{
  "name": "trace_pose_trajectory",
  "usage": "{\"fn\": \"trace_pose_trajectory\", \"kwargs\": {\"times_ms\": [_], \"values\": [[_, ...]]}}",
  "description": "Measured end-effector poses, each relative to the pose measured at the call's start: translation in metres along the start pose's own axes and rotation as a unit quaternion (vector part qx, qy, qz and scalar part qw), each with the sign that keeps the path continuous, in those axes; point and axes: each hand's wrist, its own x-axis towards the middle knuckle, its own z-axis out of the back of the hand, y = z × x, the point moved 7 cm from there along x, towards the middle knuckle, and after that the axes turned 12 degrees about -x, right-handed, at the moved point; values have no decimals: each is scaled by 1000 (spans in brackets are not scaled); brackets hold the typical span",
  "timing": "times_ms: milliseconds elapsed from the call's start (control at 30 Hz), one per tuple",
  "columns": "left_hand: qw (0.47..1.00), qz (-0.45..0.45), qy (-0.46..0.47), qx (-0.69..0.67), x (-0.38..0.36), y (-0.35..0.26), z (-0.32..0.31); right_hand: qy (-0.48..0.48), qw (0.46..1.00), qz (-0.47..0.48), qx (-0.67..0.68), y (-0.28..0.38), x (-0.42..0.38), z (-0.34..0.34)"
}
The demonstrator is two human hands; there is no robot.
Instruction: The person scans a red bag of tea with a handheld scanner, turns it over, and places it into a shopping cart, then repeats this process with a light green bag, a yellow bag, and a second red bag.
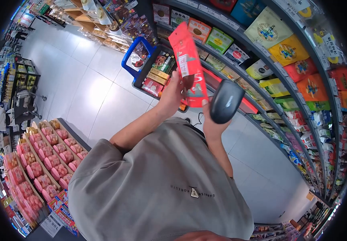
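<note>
My left hand [172, 95] is closed on the side of a tall red packaged-food bag [192, 66] with a white label and a small clear window. The bag stands upright in front of me, its top leaning left. In my right hand [214, 127] is a black handheld barcode scanner [227, 101], its rounded head pointing up beside the bag. The right fingertips are right at the bag's lower edge. Behind the left hand sits a black shopping basket [139, 85] with a blue handle [130, 71], holding several boxes and packets [153, 86].
Curved shelves of colourful bags [290, 50] run along the right with price tags. At lower left stands a sloped display of pink-lidded tubs [41, 160]. Pale tiled floor [95, 86] lies between. A person in white [1, 120] is at far left, near a dark rack [25, 80].
</note>
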Motion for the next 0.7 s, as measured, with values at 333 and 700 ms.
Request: {"fn": "trace_pose_trajectory", "kwargs": {"times_ms": [333, 700], "values": [[900, 69, 165, -397, -13, -34, 4, 168, 897, 388, -131, 90, -58, -83], [888, 111, 228, -383, -15, -57, 47, 200, 979, 47, -21, 54, -84, -103]]}}
